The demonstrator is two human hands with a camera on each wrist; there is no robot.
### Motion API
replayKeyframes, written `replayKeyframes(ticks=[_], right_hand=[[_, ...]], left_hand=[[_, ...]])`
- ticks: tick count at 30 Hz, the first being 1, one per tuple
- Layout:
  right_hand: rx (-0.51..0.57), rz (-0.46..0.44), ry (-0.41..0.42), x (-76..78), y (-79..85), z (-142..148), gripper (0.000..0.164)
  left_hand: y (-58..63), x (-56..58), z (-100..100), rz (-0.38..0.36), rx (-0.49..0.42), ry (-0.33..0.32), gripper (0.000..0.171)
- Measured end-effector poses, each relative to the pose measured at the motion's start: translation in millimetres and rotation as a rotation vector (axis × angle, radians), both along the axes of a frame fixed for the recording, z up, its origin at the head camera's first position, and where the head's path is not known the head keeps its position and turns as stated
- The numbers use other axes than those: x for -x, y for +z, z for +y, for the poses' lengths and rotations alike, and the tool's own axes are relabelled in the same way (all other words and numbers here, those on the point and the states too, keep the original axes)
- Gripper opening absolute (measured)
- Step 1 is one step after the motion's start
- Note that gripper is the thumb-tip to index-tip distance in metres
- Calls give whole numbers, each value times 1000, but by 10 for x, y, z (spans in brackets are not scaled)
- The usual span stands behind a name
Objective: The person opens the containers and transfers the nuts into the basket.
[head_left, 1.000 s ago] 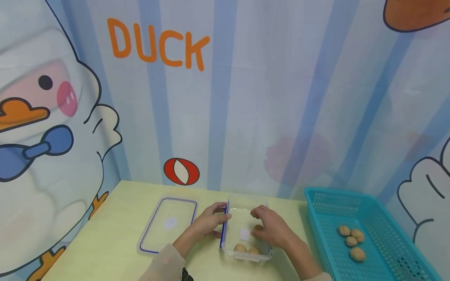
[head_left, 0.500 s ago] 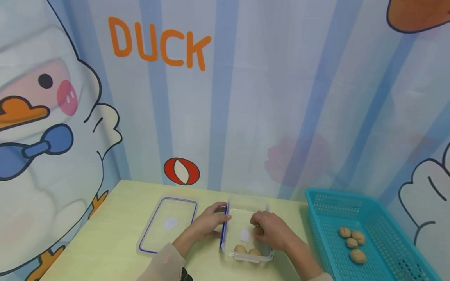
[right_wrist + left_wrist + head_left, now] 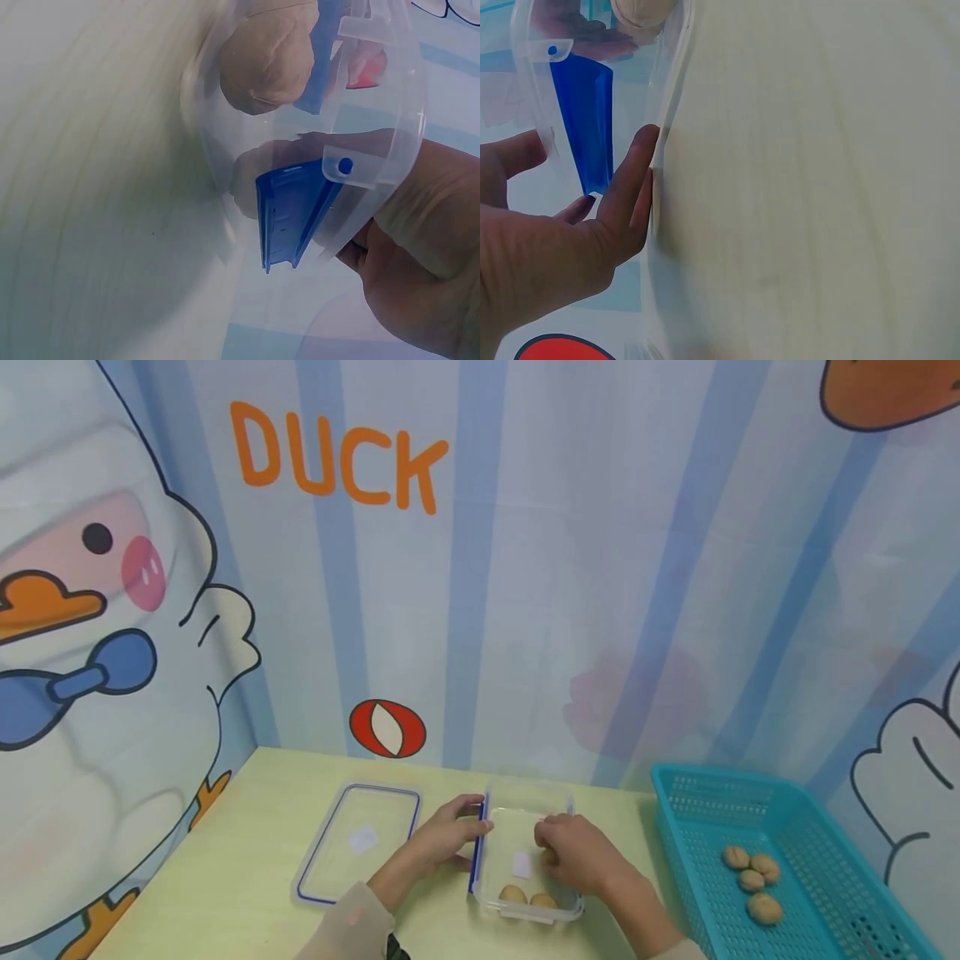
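Observation:
A clear plastic food container (image 3: 521, 912) with blue clips stands lidless on the table. My left hand (image 3: 444, 835) holds its left side, thumb over the rim and fingers along the outer wall near a blue clip (image 3: 585, 120). My right hand (image 3: 581, 852) reaches in over the right wall, fingers curled round a walnut (image 3: 251, 180) low inside; the hand mostly covers that nut in the head view. Two other walnuts (image 3: 513, 894) lie at the container's near end, and they show through the clear wall in the right wrist view. A white paper label (image 3: 522, 865) shows at its bottom.
The clear lid (image 3: 318, 839) with a blue seal lies flat to the left of the container. At the right, a turquoise plastic basket (image 3: 678, 860) holds several walnuts (image 3: 765, 908). A printed duck curtain (image 3: 525, 610) hangs along the table's back edge.
My right hand has lowered the walnut further into the container, towards its floor. The left hand keeps its hold on the left side.

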State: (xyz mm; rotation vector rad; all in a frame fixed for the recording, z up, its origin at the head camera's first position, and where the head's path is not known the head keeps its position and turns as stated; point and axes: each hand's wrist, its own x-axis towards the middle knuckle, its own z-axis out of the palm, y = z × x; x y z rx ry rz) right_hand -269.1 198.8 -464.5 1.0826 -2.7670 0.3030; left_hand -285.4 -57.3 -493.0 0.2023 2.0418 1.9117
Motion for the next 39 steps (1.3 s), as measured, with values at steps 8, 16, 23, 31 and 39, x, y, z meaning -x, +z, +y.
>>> replayKeyframes(ticks=[8,16,23,31,39], right_hand=[[177,-25,-45,-36,-22,-11,16],[278,36,-175,-189,94,-54,21],[380,40,-118,-446,353,44,25],[388,168,-115,-648,509,306,34],[374,123,-271,-820,719,744,32]], left_hand=[[24,-20,10,-6,-3,5,64],[20,-6,-13,6,4,17,66],[-11,3,-6,18,-16,-2,65],[-10,-14,6,6,-22,-11,64],[16,-18,3,3,-20,-7,65]])
